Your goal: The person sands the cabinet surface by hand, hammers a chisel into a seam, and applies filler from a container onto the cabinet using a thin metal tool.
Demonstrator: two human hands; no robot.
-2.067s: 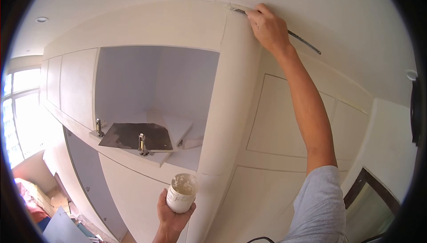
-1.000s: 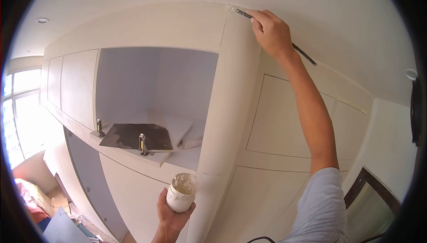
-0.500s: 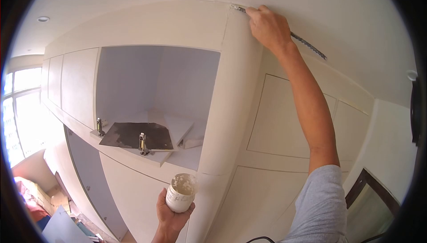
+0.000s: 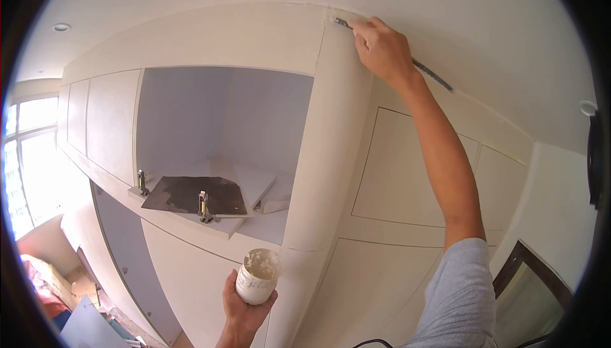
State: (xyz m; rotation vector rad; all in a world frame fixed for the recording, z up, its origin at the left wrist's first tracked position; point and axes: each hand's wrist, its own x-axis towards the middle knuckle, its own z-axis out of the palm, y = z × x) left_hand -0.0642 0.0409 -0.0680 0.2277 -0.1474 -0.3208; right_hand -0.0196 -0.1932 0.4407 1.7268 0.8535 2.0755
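My right hand [image 4: 384, 47] is raised near the ceiling, closed round a long thin dark metal tool [image 4: 434, 75]. The tool's near tip points left at the top of a rounded cream column [image 4: 334, 93], by a rough whitish patch [image 4: 331, 17] at the ceiling edge. Lower down, my left hand [image 4: 245, 310] grips a white cup [image 4: 257, 284] from below, its fingers wrapped round the sides. Pale paste is smeared on the cup's inner wall and rim.
Left of the column is an open cabinet recess [image 4: 191, 112] with a dark stained sheet [image 4: 197, 195] and hinges [image 4: 203, 206] at its front. Cream cabinet doors [image 4: 407, 163] are on the right. A window [image 4: 38, 150] and piled items [image 4: 89, 322] are at far left.
My right hand has shifted slightly down, and the tool's tip now sits a little lower on the column top. My left hand and the cup have hardly moved.
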